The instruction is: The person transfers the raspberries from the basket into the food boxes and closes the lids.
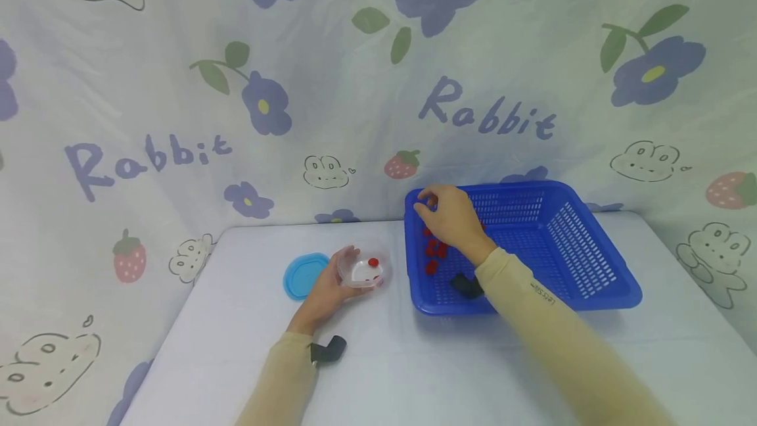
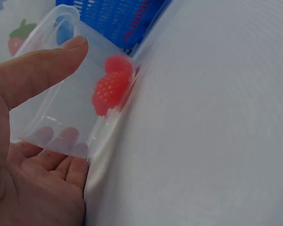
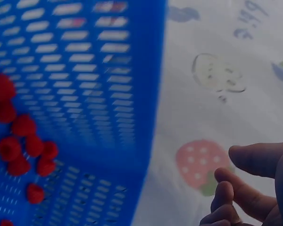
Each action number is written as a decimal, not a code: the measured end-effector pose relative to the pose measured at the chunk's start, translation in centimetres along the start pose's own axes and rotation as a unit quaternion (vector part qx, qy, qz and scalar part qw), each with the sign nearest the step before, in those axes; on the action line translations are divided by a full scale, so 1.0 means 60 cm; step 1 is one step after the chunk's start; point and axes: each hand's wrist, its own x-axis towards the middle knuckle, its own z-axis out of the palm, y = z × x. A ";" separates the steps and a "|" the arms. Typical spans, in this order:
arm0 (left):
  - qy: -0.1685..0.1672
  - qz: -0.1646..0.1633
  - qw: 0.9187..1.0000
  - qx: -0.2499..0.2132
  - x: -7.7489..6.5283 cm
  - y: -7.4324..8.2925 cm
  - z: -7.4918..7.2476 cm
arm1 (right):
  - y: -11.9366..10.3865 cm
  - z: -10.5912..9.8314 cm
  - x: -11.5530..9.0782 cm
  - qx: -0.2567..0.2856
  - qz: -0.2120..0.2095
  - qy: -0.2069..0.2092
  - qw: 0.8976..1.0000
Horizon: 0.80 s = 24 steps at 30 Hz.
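Note:
My left hand [image 1: 326,289] holds a clear plastic tub [image 1: 350,273] low over the white table, thumb on one side and fingers on the other. A few red raspberries [image 2: 112,89] lie at the tub's bottom. Over the left end of a blue plastic basket [image 1: 603,261] is my right hand [image 1: 452,219]. Its fingers are loosely bent, with a gap between thumb and forefinger and nothing seen between them. Several raspberries [image 3: 34,145] are scattered on the basket's floor, partly hidden by the right hand and arm in the head view.
A round light-blue lid [image 1: 300,273] lies on the white tabletop [image 1: 384,360], left of the tub and partly behind my left hand. Behind the table hangs a printed curtain [image 1: 337,97] with flowers and rabbits. The basket's raised walls stand around the raspberries.

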 end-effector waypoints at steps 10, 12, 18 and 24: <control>-0.006 0.010 1.000 0.007 -0.002 0.008 -0.002 | 0.075 0.012 0.034 0.003 -0.011 -0.063 0.998; -0.002 0.009 1.000 0.006 0.003 -0.007 -0.001 | 0.086 0.013 0.038 0.006 -0.009 -0.074 0.997; 0.009 0.012 1.000 0.007 0.011 -0.027 -0.001 | 0.115 0.011 0.047 -0.009 0.021 -0.125 0.992; 0.011 0.004 1.000 0.012 0.007 -0.020 0.000 | 0.131 0.007 0.046 -0.051 0.064 -0.200 0.976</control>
